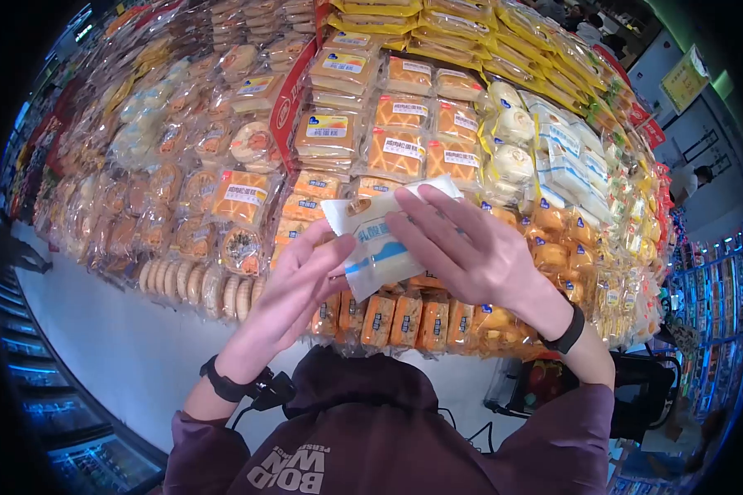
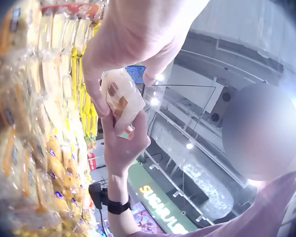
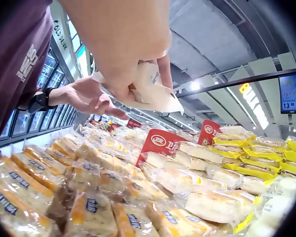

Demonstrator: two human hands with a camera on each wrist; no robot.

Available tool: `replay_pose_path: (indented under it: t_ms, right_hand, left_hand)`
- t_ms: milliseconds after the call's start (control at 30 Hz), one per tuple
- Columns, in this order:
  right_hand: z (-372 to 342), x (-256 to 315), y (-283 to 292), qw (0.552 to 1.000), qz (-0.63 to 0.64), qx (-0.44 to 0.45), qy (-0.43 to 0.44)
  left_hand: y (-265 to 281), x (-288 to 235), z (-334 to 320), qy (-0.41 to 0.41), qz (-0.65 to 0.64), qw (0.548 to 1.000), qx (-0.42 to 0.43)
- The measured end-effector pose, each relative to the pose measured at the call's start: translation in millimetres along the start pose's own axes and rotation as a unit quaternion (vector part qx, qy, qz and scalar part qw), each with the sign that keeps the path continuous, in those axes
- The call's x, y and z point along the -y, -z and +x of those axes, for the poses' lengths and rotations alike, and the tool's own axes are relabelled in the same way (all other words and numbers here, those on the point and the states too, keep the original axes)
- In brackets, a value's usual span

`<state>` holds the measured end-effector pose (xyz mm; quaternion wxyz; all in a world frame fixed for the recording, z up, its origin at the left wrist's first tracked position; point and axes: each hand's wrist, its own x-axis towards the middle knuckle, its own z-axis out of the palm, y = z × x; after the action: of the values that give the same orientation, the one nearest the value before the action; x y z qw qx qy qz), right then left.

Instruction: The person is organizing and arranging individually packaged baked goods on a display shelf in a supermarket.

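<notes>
Held up over the display is a small white plastic packet (image 1: 381,239) with blue print and crimped ends, like a wrapped bread or cake. My right hand (image 1: 479,256) grips it, fingers laid across its upper face; in the right wrist view the thumb and fingers close round the packet (image 3: 155,94). On the packet's left side is my left hand (image 1: 293,285), its thumb overlapping the edge in the head view. Fingers of that left hand (image 3: 91,96) extend loosely beside the packet in the right wrist view. The left wrist view shows the packet (image 2: 122,98) between both hands.
Below and ahead spreads a broad heap of wrapped cakes (image 1: 400,157), with orange-labelled packs (image 1: 404,318) along the near edge. Red divider signs (image 3: 160,143) stand among them. White-and-blue packets (image 1: 565,153) lie to the right. Glass-fronted coolers (image 1: 82,437) line the left side.
</notes>
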<state>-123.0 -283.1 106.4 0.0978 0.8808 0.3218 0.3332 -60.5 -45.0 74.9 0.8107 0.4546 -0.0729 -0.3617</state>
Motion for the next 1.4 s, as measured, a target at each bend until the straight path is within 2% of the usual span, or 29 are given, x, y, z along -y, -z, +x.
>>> replay_pose_path:
  t_ms: [33, 100, 133, 200, 233, 333, 367, 467, 600, 700, 733, 833, 1000, 1033, 1133, 1200, 1333, 1400]
  right_hand:
    - [-8, 8, 4, 1.000, 0.003, 0.015, -0.002]
    - [-25, 19, 13, 0.997, -0.019, 0.071, 0.019]
    - [-32, 23, 17, 0.995, 0.073, 0.064, -0.037]
    - [-46, 28, 25, 0.955, 0.249, 0.054, -0.151]
    - [-55, 26, 34, 0.942, 0.273, 0.073, -0.182]
    - [-77, 26, 27, 0.905, 0.288, -0.041, -0.311]
    - [-79, 34, 34, 0.762, 0.475, -0.046, -0.438]
    - [-90, 32, 34, 0.576, 0.677, -0.060, -0.455]
    - [-95, 40, 43, 0.725, 0.553, -0.050, -0.407]
    - [-99, 49, 33, 0.706, 0.580, -0.133, -0.383]
    - [-99, 50, 33, 0.709, 0.583, -0.128, -0.376]
    - [-95, 53, 35, 0.714, 0.585, -0.119, -0.365]
    - [-81, 61, 30, 0.742, 0.569, -0.117, -0.333]
    - [-79, 62, 29, 0.739, 0.567, -0.119, -0.342]
    - [-76, 76, 25, 0.724, 0.565, -0.120, -0.377]
    - [-72, 85, 26, 0.712, 0.563, -0.111, -0.404]
    - [-76, 93, 11, 0.681, 0.611, -0.146, -0.377]
    - [-73, 92, 12, 0.685, 0.609, -0.147, -0.372]
  left_hand:
    - [-6, 7, 2, 0.030, -0.018, 0.999, 0.008]
    - [-21, 21, 2, 0.003, 0.029, 0.999, 0.036]
    - [-26, 28, 3, -0.010, 0.054, 0.997, 0.053]
    - [-31, 43, 7, -0.038, 0.088, 0.995, 0.032]
    - [-30, 47, 8, -0.036, 0.113, 0.993, 0.028]
    - [-41, 55, 6, -0.056, 0.154, 0.986, 0.037]
    - [-47, 57, 4, -0.069, 0.168, 0.983, 0.038]
    - [-60, 58, 0, -0.139, 0.245, 0.957, 0.071]
    - [-62, 54, 0, -0.265, 0.346, 0.889, 0.140]
    - [-60, 46, -1, -0.338, 0.398, 0.833, 0.180]
    - [-60, 43, -3, -0.362, 0.411, 0.814, 0.191]
    - [-56, 40, -8, -0.392, 0.413, 0.799, 0.194]
    - [-43, 34, -14, -0.415, 0.402, 0.791, 0.203]
    - [-40, 33, -13, -0.416, 0.400, 0.790, 0.204]
    - [-31, 37, -20, -0.341, 0.403, 0.833, 0.166]
    - [-21, 41, -20, -0.343, 0.418, 0.823, 0.174]
    - [-17, 42, -23, -0.365, 0.418, 0.812, 0.182]
    - [-16, 38, -22, -0.372, 0.432, 0.800, 0.185]
